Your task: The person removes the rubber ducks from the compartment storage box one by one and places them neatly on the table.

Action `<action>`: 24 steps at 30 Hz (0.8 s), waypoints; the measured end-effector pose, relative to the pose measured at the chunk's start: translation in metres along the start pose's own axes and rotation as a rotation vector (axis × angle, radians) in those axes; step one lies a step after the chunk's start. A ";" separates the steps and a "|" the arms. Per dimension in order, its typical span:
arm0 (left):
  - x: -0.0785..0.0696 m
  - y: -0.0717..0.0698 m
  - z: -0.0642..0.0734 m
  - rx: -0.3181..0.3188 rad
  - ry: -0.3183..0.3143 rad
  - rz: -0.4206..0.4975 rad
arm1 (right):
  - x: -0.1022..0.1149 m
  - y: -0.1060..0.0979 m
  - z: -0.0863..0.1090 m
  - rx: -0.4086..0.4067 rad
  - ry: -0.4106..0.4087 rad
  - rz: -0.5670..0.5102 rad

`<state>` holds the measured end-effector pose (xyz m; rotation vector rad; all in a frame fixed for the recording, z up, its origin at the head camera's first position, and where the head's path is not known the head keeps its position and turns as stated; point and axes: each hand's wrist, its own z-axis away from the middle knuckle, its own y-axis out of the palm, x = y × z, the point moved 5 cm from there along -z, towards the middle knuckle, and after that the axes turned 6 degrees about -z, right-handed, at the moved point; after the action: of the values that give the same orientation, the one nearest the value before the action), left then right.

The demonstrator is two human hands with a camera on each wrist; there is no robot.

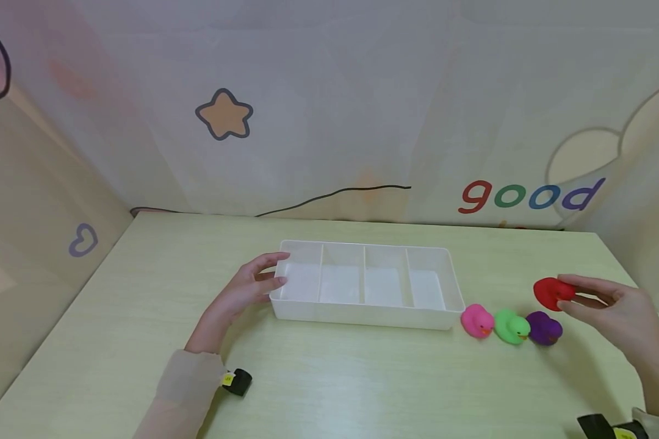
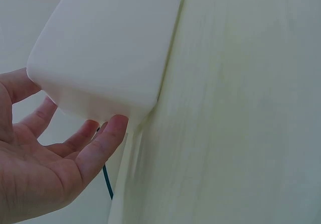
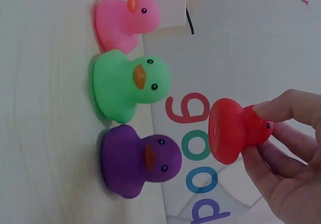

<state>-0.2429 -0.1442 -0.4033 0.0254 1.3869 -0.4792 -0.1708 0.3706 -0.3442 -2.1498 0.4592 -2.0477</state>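
A white divided tray (image 1: 362,314) with several compartments stands on the table, nothing in them. My left hand (image 1: 249,283) holds its left end, with fingertips at the rim; the left wrist view shows the fingers around the tray's end wall (image 2: 100,96). On the right, my right hand (image 1: 617,311) pinches a red rubber duck (image 3: 230,131) by its head, raised off the table. Below it, a pink rubber duck (image 1: 476,321), a green rubber duck (image 1: 509,327) and a purple rubber duck (image 1: 545,329) sit in a row by the tray's right end.
The pale wooden table (image 1: 329,384) meets a printed cloth backdrop (image 1: 329,110) at its far edge. Cloth also hangs along the left and right sides. A black band device (image 1: 238,382) sits on the left wrist.
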 end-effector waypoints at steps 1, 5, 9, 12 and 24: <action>0.000 0.000 0.000 0.000 0.001 -0.001 | -0.003 -0.003 0.000 -0.005 0.005 0.013; 0.000 -0.001 0.001 0.001 0.003 0.002 | -0.014 -0.011 0.000 -0.025 0.035 0.079; 0.000 -0.001 0.001 0.002 0.004 0.005 | -0.021 -0.016 0.001 -0.022 0.064 0.102; 0.000 -0.001 0.001 0.002 0.004 0.003 | -0.025 -0.018 0.002 -0.025 0.073 0.153; 0.001 0.000 0.000 0.000 0.000 0.006 | -0.102 -0.064 -0.016 -0.002 0.088 0.239</action>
<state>-0.2431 -0.1447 -0.4037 0.0296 1.3860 -0.4742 -0.1819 0.4649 -0.4201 -1.9057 0.6928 -2.0139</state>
